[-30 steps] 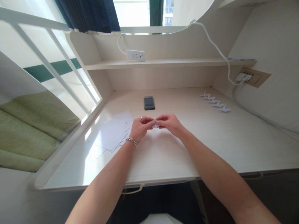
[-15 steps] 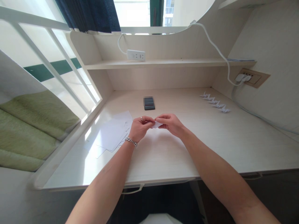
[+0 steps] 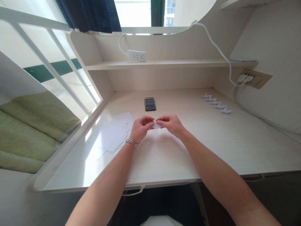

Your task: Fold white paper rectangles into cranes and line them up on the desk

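Paper (image 3: 156, 126), white, small and folded, sits between both hands over the middle of the tabletop (image 3: 164, 160). The left hand (image 3: 139, 128) pinches one side with its fingers, the right hand (image 3: 173, 125) the other. Creasing seems the step in hand; the next move likely calls for light, exact pressure. Loose sheets (image 3: 113, 131) lie left; folded figures (image 3: 226, 110) stand rowed far right.

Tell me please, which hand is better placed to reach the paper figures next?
The right hand, probably: it is nearer the paper figures, while the left hand is nearer the loose sheets.
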`<state>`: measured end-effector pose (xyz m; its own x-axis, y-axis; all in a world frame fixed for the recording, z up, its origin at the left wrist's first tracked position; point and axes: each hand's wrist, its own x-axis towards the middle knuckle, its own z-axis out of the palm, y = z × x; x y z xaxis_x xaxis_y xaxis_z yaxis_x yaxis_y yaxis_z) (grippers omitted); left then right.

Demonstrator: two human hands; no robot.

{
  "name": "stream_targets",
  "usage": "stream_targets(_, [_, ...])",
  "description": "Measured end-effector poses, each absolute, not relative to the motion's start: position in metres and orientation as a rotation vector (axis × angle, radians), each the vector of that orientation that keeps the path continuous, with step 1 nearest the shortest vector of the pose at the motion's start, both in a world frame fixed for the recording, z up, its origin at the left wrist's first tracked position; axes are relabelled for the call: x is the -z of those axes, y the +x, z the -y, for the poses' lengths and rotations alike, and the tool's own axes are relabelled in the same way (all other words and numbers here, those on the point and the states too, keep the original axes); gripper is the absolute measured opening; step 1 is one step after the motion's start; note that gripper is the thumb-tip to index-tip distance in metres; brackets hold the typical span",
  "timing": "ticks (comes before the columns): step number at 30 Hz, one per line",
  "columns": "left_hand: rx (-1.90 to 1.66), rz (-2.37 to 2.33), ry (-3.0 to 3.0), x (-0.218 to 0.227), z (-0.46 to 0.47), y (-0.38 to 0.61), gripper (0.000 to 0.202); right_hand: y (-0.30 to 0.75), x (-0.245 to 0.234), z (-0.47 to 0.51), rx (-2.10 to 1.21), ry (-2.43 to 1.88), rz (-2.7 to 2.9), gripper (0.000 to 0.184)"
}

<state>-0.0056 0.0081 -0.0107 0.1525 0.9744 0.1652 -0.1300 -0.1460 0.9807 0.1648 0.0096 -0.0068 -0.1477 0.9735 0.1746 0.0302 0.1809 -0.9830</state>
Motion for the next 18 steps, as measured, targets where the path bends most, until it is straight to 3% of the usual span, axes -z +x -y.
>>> stream_targets(6, [-1.281, -0.936, 1.324, 0.0143, -0.0098, -0.0051, 0.030, 0.1630, 0.0079, -0.0084, -1.116, -1.007, 1.464, 0.020])
stream_targets(18, [-1.307, -0.910, 1.346, 0.0132, -0.0103, -0.0069, 0.023, 0.1609, 0.0094, -0.0073, -0.972, -0.963, 1.491, 0.017])
